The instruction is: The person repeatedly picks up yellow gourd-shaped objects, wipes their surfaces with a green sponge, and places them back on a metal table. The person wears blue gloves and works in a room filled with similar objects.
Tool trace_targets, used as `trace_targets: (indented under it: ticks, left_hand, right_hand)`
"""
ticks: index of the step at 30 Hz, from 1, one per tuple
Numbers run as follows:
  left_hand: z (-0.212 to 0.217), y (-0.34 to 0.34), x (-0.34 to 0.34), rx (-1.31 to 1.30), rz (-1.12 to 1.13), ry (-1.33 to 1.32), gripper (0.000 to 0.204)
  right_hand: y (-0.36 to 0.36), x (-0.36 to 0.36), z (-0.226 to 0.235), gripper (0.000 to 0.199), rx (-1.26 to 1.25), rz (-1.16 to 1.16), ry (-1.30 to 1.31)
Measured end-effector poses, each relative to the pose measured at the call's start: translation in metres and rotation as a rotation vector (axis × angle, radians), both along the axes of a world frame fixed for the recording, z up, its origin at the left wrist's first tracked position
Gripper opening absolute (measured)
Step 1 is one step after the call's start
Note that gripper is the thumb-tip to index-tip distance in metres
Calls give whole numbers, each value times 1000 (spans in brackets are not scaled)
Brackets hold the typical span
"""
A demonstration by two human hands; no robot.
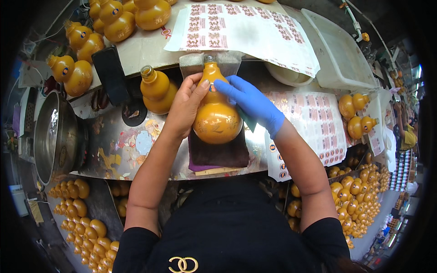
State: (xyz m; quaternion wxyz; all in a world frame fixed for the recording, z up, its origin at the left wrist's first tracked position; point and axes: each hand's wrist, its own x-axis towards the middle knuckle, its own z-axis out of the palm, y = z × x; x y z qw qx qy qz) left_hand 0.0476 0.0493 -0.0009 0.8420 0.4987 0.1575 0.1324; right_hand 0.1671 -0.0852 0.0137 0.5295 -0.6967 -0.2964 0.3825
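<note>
A glossy mustard-yellow gourd-shaped bottle (pixel 217 122) with gold characters lies in front of me on a dark folded cloth (pixel 218 155), its glass mouth pointing away. My bare left hand (pixel 186 103) is closed round the left of its neck and waist, thumb on top. My right hand (pixel 257 105), in a blue glove, presses thumb and fingers on the right of the waist, by a small round dark label (pixel 212 88). Some of its fingers are hidden. A dark green flat piece (pixel 248 119) sticks out under the right palm; whether it is gripped I cannot see.
Another yellow bottle (pixel 157 91) stands left of my hand, near a dark phone (pixel 110 75). A metal basin (pixel 48 136) is at far left. Sticker sheets (pixel 246 32) lie ahead, more sheets (pixel 314 118) at right. A white tray (pixel 337 50) sits far right; several bottles (pixel 359 195) crowd below.
</note>
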Motion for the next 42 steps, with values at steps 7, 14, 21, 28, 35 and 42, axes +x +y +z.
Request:
trace_targets:
  ticks: [7,14,21,28,35,42]
  left_hand:
    - [4,-2,3,73,20,56,41]
    - [-2,-3,2,29,37,12,39]
    - [2,-5,2,-28,32,12,38]
    - [1,9,-2,-2,-69,-1,46]
    - [-2,15,-4,183,-138,-2,54]
    - [-11,18,-6,174,-163,-36,56]
  right_hand:
    - [1,5,-5,63,-57,2,-61]
    - [1,3,-3,57,25,17,101]
    - [-1,4,-6,46,92,33,237]
    - [-2,11,-12,52,56,52,36]
    - [0,11,-15,61,30,56,-128]
    - [-2,9,-9,57,22,71,-26]
